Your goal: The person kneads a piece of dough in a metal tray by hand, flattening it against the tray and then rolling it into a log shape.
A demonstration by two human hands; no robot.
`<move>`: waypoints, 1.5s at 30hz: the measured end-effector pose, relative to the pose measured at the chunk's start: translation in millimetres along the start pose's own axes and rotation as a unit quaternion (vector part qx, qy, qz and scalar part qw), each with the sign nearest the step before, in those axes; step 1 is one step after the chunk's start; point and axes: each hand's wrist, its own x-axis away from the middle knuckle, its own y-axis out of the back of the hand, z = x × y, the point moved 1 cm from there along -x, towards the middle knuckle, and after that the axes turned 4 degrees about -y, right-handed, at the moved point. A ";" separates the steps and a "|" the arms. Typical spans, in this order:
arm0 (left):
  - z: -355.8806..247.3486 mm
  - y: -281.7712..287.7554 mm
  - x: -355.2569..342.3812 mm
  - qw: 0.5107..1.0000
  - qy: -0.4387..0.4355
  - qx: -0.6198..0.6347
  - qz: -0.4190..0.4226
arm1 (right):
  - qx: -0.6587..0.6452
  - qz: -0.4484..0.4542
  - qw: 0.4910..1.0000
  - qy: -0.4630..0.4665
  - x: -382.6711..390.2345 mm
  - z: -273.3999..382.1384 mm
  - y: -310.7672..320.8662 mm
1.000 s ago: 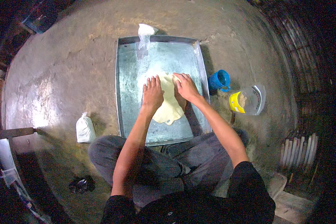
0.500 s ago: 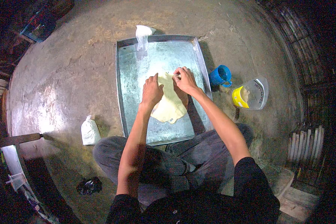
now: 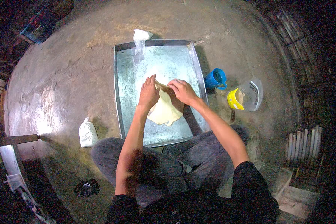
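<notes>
A flattened, pale sheet of dough [image 3: 165, 112] lies on a shallow metal tray [image 3: 156, 139] in front of my crossed legs. Its near end spreads wide and rounded, with a small hole near the rim. The far edge looks raised and shaded between my hands. My left hand [image 3: 148, 94] is at the far left edge of the dough, fingers held together and closed on it. Across from it, my right hand [image 3: 183, 91] has its fingers curled and pinched on the far right edge. The fingertips partly hide the dough they grip.
A white bag [image 3: 142, 35] hangs over the tray's far rim. To the right are a blue mug [image 3: 215, 78] and a clear-and-yellow pouch [image 3: 245, 98]. A filled white bag [image 3: 87, 133] and a black plastic bag [image 3: 87, 187] sit on the concrete floor at left.
My right hand has moved slightly nearer and to the left, with the dough's far edge lifting between my hands. My left hand has its fingers closer together. The whole view shifts a little.
</notes>
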 end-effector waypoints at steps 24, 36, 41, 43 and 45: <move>-14.2 6.3 16.4 0.989 -0.141 -0.043 -0.032 | 0.026 0.017 0.995 -0.092 37.3 2.6 -21.3; -27.2 17.5 16.4 0.990 -0.090 -0.065 0.091 | 0.059 0.031 0.993 -0.096 40.1 15.7 -17.5; -9.8 15.3 31.8 0.982 -0.146 -0.060 0.102 | 0.044 -0.034 0.998 -0.037 62.3 29.0 -32.4; -33.0 15.8 35.2 0.984 -0.135 -0.050 0.105 | 0.000 -0.028 0.997 -0.070 73.9 13.6 -35.1; -39.1 19.8 40.2 0.985 -0.124 -0.024 0.117 | -0.010 -0.016 0.996 -0.084 73.7 7.5 -37.1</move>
